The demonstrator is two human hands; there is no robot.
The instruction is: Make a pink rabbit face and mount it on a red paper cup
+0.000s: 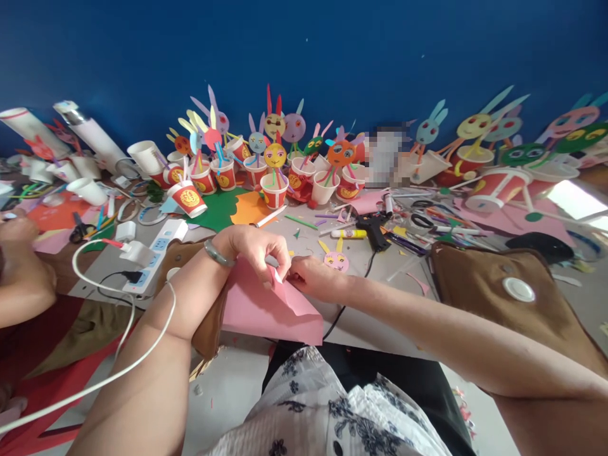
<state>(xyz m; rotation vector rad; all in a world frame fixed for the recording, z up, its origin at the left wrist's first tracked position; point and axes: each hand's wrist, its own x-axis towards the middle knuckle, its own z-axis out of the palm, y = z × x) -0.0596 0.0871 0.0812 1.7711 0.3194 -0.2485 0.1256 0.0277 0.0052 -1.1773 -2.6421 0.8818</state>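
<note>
My left hand (pixel 261 250), with a bangle on its wrist, pinches a raised edge of a sheet of pink paper (pixel 275 313). The sheet lies over the table's front edge, its near side hanging a little past it. Right beside the left fingertips, my right hand (pixel 316 278) is closed with its fingers curled in at the paper's far edge. What it grips is hidden behind the fingers. Just beyond the right hand lies a pink paper rabbit face (pixel 335 260) with yellow ears and drawn eyes.
Behind stand several red paper cups (pixel 274 191) with paper rabbit heads. A black glue gun (pixel 375 233), a yellow glue stick (pixel 349 234) and scissors lie ahead. At left are a white power strip (pixel 156 253), a looping white cable (pixel 142 354) and another person's arm (pixel 23 285). Brown cushions (pixel 503 297) flank me.
</note>
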